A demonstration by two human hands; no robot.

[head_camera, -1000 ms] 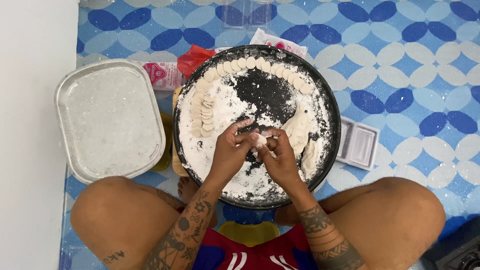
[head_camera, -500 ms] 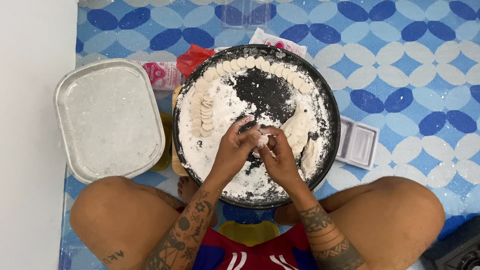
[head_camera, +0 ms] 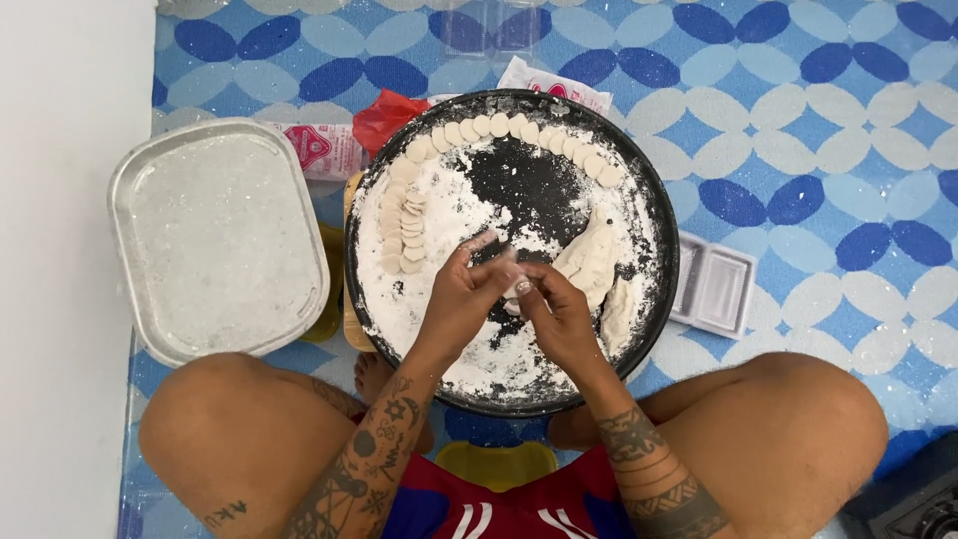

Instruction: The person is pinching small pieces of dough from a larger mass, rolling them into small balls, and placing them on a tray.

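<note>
A round black tray (head_camera: pixel 661 210) dusted with white flour lies on the floor between my knees. Both hands meet over its middle. My left hand (head_camera: pixel 461 295) and my right hand (head_camera: pixel 555 313) pinch one small piece of dough (head_camera: pixel 515 287) between their fingertips. Several flat dough discs (head_camera: pixel 519 128) line the tray's far rim, and more discs are stacked at its left side. A longer lump of dough (head_camera: pixel 591 258) rests just right of my right hand.
A grey rectangular pan (head_camera: pixel 215 240) dusted with flour sits to the left. A small white plastic tray (head_camera: pixel 717 287) lies right of the black tray. Red and white packets (head_camera: pixel 319 148) lie behind. A white wall runs along the left. The floor mat is blue-patterned.
Both hands stay together over the tray's middle, fingers working the small dough piece; they have shifted only slightly.
</note>
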